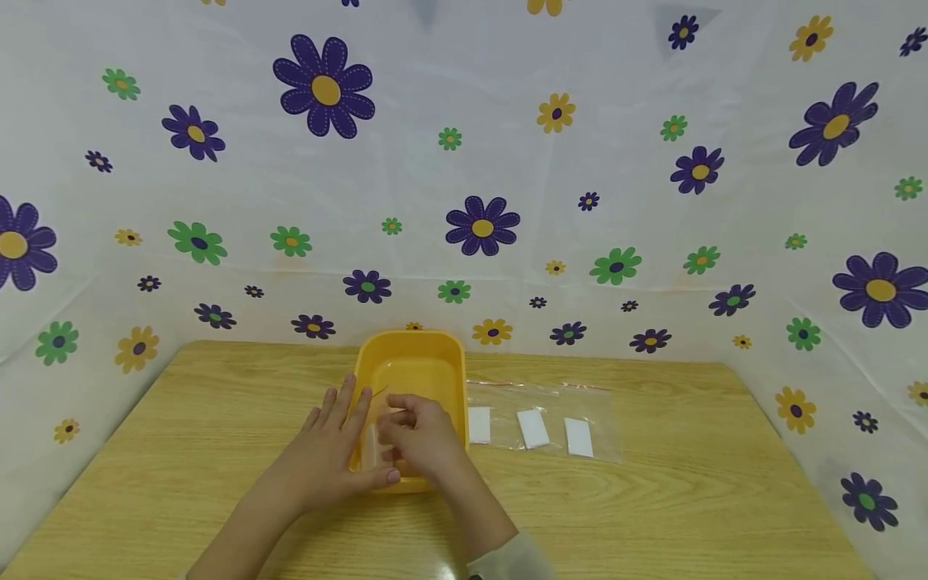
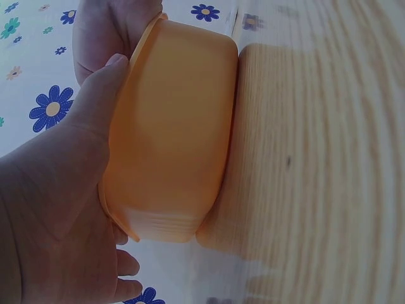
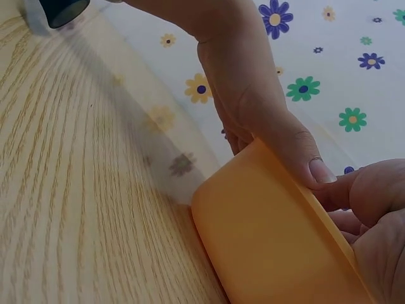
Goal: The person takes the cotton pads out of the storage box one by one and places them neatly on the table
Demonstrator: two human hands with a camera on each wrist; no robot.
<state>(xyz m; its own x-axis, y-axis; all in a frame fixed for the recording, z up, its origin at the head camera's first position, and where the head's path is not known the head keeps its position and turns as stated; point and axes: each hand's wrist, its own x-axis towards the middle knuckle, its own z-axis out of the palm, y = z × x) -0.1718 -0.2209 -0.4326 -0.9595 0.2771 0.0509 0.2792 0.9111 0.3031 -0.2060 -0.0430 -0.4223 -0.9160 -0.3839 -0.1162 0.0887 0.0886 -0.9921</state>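
A yellow plastic tray (image 1: 453,379) stands on the table in front of me. My left hand (image 1: 326,451) lies over its left side with fingers straight and spread, the thumb along the near rim. Inside the tray is a clear plastic bag (image 1: 369,451) with a thin red line near its top, partly covered by both hands. My right hand (image 1: 428,439) reaches in over the near right part with bent fingers over the bag; I cannot tell whether they pinch it. From the left wrist view, the left thumb (image 2: 104,88) lies at the tray's rim.
To the tray's right, several clear zip bags lie flat and overlapping, holding white rectangular pieces (image 1: 534,428). The wood-grain table (image 1: 689,483) meets a white flower-print cloth (image 1: 406,177) at its back and sides. A dark cylindrical thing (image 3: 64,11) shows at the right wrist view's top left.
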